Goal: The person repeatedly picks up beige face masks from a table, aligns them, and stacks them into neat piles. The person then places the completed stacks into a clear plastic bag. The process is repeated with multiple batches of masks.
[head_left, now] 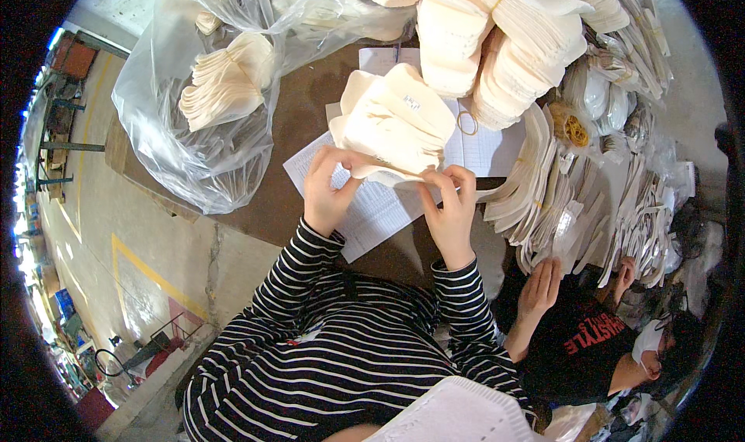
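A fanned stack of cream, insole-shaped pieces (pixel 396 120) lies on the table in front of me, with a small printed mark on an upper piece. My left hand (pixel 330 190) pinches the near left edge of the front piece (pixel 388 177) between thumb and fingers. At the opposite end, my right hand (pixel 450 209) is closed on the same piece's edge. Both hands hold it just in front of the stack. Under the stack and my wrists lie printed paper sheets (pixel 372 228).
At left, a clear plastic bag (pixel 225 162) holds more cream pieces. Banded cream bundles (pixel 520 46) are piled at the back, near a loose rubber band (pixel 466 122). On the right lie pale strips (pixel 535 186) and a yellow rubber-band heap (pixel 573 131). A co-worker's hand (pixel 539 287) handles strips.
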